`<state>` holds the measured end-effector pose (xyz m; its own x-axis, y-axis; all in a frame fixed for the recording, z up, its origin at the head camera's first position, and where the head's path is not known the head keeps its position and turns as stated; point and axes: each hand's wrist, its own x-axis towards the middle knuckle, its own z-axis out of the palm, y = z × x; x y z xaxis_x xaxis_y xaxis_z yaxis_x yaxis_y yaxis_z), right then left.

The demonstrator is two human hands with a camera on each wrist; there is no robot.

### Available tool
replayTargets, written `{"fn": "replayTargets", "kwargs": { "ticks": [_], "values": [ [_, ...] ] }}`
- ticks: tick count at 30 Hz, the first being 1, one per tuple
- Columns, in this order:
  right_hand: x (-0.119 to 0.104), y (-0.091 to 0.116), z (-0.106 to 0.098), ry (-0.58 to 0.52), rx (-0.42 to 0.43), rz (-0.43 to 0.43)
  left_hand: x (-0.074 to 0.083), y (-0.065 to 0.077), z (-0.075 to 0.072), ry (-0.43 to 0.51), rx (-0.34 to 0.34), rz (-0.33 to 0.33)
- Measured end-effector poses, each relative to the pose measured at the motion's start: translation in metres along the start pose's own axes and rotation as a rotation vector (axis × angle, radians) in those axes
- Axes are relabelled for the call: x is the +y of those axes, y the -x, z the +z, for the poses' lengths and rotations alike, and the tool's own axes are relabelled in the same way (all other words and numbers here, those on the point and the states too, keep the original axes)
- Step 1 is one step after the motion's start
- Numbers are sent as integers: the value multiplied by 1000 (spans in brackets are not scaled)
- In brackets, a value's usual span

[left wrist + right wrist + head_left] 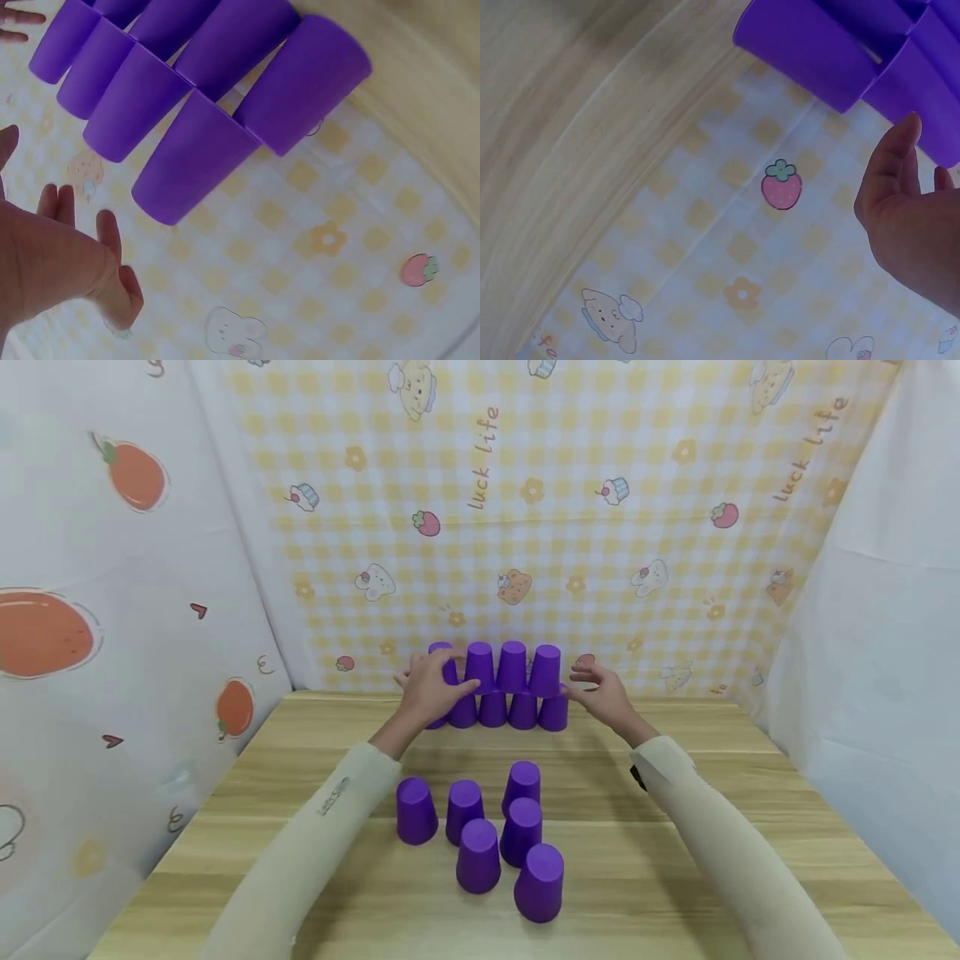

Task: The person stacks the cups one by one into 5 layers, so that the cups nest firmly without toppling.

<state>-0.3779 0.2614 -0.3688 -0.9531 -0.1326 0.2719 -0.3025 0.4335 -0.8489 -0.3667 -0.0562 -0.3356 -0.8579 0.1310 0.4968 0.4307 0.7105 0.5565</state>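
Note:
Purple cups stand upside down in two tiers near the back of the table. Several upper cups (512,668) rest across the gaps between several lower cups (492,710). My left hand (431,685) is by the upper tier's left end, partly covering the end cup; its fingers are loosely extended and hold nothing. In the left wrist view, a gap shows between this hand (60,262) and the end upper cup (191,161). Beside the right end is my right hand (603,697), fingers relaxed and holding nothing. The right wrist view shows its fingertips close to the end upper cup (922,97); contact is unclear.
Several loose purple cups stand upside down nearer the front, among them a left one (416,812) and a front one (539,883). The wooden table (675,877) meets a checked cloth backdrop (600,543) behind the tiers. White cloth walls border both sides.

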Motion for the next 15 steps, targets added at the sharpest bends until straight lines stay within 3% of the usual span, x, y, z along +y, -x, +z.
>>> {"fn": "replayTargets", "kwargs": {
  "ticks": [8, 12, 15],
  "values": [
    [-13, 28, 8, -15, -80, 5, -37, 49, -30, 182, -184, -133],
    [-19, 44, 16, -11, -124, 8, -45, 66, -46, 251, -272, -161],
    [-24, 55, 22, -20, -152, 15, -46, 75, -56, 282, -344, -130]
  ]
}}
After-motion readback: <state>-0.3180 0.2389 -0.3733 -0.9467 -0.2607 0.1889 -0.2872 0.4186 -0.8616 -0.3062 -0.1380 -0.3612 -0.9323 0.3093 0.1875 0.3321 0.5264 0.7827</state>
